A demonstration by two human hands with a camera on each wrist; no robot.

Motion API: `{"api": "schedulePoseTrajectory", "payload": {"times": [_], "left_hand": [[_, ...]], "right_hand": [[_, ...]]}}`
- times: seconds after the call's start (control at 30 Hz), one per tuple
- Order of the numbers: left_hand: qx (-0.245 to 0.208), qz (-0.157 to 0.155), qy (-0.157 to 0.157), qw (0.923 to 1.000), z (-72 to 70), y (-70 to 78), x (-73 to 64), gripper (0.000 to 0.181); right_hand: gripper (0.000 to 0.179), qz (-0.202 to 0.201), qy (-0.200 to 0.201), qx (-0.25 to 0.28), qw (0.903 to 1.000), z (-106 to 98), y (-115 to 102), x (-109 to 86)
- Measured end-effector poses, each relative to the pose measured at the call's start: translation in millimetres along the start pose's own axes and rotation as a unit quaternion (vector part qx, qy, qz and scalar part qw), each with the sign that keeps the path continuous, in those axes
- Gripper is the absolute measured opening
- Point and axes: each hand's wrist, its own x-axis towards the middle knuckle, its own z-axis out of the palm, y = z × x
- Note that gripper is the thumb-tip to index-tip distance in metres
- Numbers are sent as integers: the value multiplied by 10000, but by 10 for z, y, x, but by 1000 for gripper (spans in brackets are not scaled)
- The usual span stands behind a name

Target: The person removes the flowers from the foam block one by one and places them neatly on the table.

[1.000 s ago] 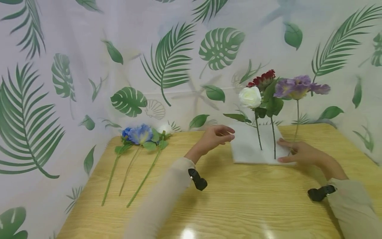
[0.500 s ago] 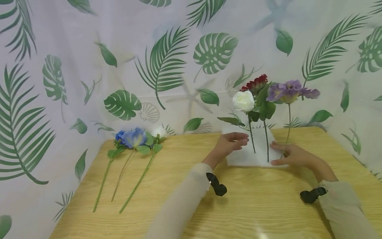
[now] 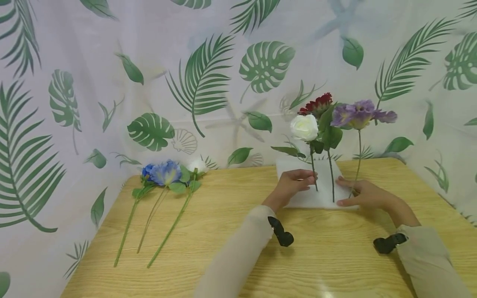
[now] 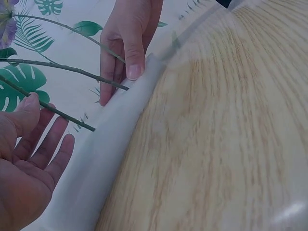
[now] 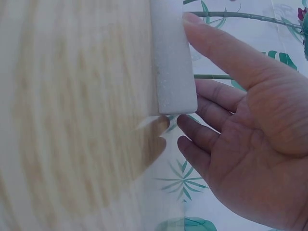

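L hand (image 3: pixel 294 186), half-curled, pinches wht rose stem (image 4: pixel 72 119); R hand (image 3: pixel 369 195), part-open, grips end of wht block (image 3: pixel 324 194) on surface (image 3: pixel 208 207).

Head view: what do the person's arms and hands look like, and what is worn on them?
The left sleeve and right sleeve are long, plain and beige. A black strapped device sits at the end of each. The left hand and right hand are ungloved, with no rings visible. No cables show.

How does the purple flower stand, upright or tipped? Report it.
Upright. The head view shows the purple flower with its bloom atop a steep stem, above the white block.
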Motion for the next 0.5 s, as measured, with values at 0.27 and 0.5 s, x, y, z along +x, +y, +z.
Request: {"api": "schedulePoseTrajectory", "payload": {"times": [0.27,0.5], "left_hand": [[-170,-142,128,9997,89,9,14,26],[-187,-85,273,9994,117,-8,34,22]], "right_hand": [[88,-43,-20,-2,10000,-6,-33,-9],[88,-27,-54,-6,10000,-12,-52,-18]]}}
